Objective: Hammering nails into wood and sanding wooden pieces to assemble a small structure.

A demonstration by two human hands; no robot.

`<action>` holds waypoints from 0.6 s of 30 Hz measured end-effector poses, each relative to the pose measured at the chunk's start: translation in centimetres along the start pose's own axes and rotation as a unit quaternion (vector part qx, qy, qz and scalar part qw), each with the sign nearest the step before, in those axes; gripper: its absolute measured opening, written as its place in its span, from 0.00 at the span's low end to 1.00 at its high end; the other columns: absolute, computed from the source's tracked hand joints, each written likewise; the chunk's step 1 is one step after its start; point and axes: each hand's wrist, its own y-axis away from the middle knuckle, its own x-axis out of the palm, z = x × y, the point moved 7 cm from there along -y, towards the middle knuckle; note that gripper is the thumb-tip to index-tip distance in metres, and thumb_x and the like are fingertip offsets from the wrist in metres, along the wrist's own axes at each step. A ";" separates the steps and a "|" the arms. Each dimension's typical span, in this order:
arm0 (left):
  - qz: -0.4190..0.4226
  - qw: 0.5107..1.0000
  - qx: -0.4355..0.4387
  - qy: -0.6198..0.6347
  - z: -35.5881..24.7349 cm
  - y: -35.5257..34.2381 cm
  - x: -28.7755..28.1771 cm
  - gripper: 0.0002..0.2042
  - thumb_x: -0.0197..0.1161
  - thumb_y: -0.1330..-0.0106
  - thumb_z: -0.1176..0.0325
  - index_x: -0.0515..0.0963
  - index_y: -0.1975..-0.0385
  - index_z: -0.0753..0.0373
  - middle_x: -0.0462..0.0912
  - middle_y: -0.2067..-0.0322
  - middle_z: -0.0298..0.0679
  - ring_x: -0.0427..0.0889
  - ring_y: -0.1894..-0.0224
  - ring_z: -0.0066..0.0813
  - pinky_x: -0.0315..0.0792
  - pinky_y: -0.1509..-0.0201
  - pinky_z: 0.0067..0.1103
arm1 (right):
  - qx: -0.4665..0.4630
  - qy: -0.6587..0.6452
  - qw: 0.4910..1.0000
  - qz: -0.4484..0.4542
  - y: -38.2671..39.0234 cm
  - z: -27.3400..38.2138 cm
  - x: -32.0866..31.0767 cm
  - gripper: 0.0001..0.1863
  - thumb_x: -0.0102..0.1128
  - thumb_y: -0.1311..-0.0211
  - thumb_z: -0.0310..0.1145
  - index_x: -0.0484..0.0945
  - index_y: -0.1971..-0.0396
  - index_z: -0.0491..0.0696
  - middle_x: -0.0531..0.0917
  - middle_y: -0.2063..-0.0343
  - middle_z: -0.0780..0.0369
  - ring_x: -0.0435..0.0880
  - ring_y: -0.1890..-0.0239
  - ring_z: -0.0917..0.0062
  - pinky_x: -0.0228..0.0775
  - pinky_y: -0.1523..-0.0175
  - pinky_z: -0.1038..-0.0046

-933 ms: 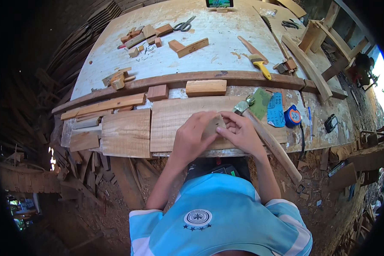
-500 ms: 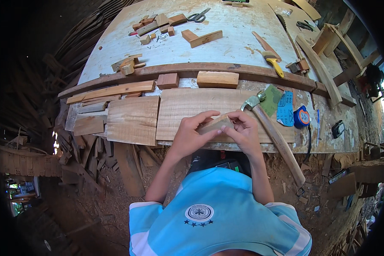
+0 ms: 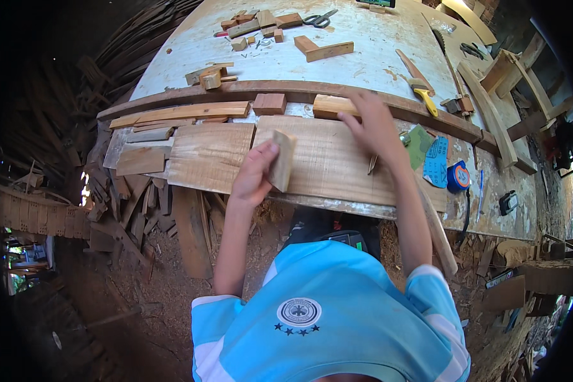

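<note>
My left hand (image 3: 253,173) grips a small flat wooden block (image 3: 282,159), held tilted upright above the near edge of a wide board. My right hand (image 3: 374,127) is stretched out with fingers apart, nothing seen in it. Its fingertips are over the right end of a pale wooden block (image 3: 332,106) lying on the bench; whether they touch it I cannot tell. Beneath both hands lies the wide pale board (image 3: 325,162). A hammer (image 3: 437,230) rests at the right, its head mostly hidden behind my right forearm.
A long dark beam (image 3: 280,88) crosses the bench behind the blocks. A reddish block (image 3: 269,104) sits in front of it. To the right are green sandpaper (image 3: 419,145), blue sandpaper (image 3: 435,164), a tape measure (image 3: 458,176) and a yellow-handled brush (image 3: 426,100). Scissors (image 3: 319,20) lie at the back.
The hands have parted. My left hand has moved left with the wooden block, now turned upright. My right hand has let go of it and reached forward to the pale block.
</note>
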 end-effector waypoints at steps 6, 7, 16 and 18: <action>-0.147 0.987 0.063 -0.025 -1.6 0.5 -3.2 0.24 0.57 0.35 0.71 0.63 0.40 0.65 0.76 0.51 0.35 0.76 0.54 0.18 0.71 0.49 0.18 | 0.022 0.166 0.986 0.021 -0.4 -2.9 2.7 0.29 0.66 0.52 0.36 0.69 0.48 0.49 0.71 0.55 0.55 0.69 0.49 0.60 0.65 0.45 0.64; -0.157 0.985 0.044 -0.048 -1.5 0.7 -3.7 0.23 0.58 0.36 0.71 0.64 0.40 0.64 0.76 0.51 0.35 0.76 0.53 0.18 0.71 0.49 0.18 | 0.050 0.137 0.988 0.051 0.0 -3.4 2.8 0.29 0.67 0.53 0.36 0.69 0.49 0.48 0.70 0.55 0.55 0.68 0.49 0.60 0.65 0.45 0.64; -0.144 0.986 0.055 -0.070 -3.4 1.1 -3.6 0.20 0.58 0.35 0.67 0.69 0.44 0.64 0.79 0.55 0.35 0.78 0.64 0.14 0.73 0.62 0.13 | 0.035 0.046 0.994 0.094 -1.2 -4.8 3.1 0.27 0.72 0.60 0.38 0.69 0.61 0.45 0.68 0.59 0.56 0.68 0.54 0.59 0.65 0.49 0.64; -0.060 0.992 0.064 -0.088 -3.1 0.1 -3.4 0.20 0.56 0.34 0.62 0.69 0.44 0.62 0.78 0.53 0.33 0.73 0.70 0.12 0.71 0.66 0.15 | 0.004 0.072 0.994 0.082 -1.4 -5.0 2.5 0.27 0.72 0.61 0.38 0.69 0.62 0.44 0.68 0.59 0.54 0.68 0.54 0.59 0.65 0.49 0.62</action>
